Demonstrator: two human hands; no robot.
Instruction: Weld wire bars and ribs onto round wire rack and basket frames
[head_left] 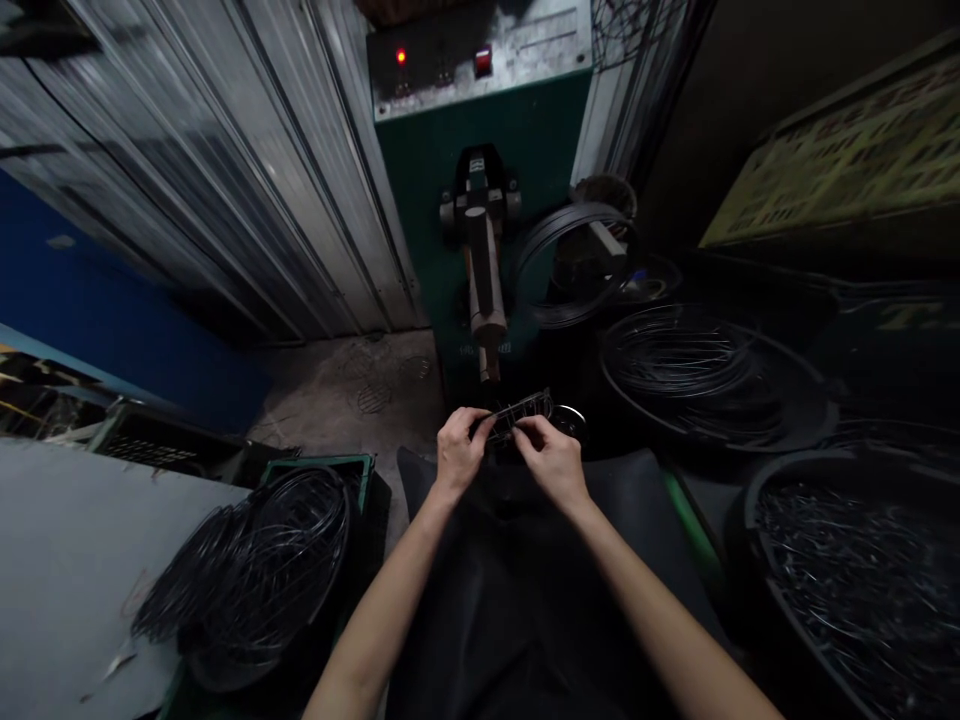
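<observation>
My left hand (459, 447) pinches the left end of a small dark wire rack (531, 404) between thumb and fingers. My right hand (553, 457) is closed at the rack's near side, its thumb and fingertips pressed together. Whether they grip the rack itself or a small loose piece cannot be made out. Just beyond the hands, the pointed electrode arm (487, 300) of a green spot welder (420, 170) reaches down, its tip above and slightly left of the rack. A shiny round rim (574, 418) shows behind my right hand.
A wire coil (574, 215) hangs at the welder's right. Wire rings fill a dark basin (814, 425) on the right, and small metal pieces fill a nearer tub (750, 500). More wire rings (262, 560) lie over a green crate (367, 475) at left. A red light (401, 57) glows above.
</observation>
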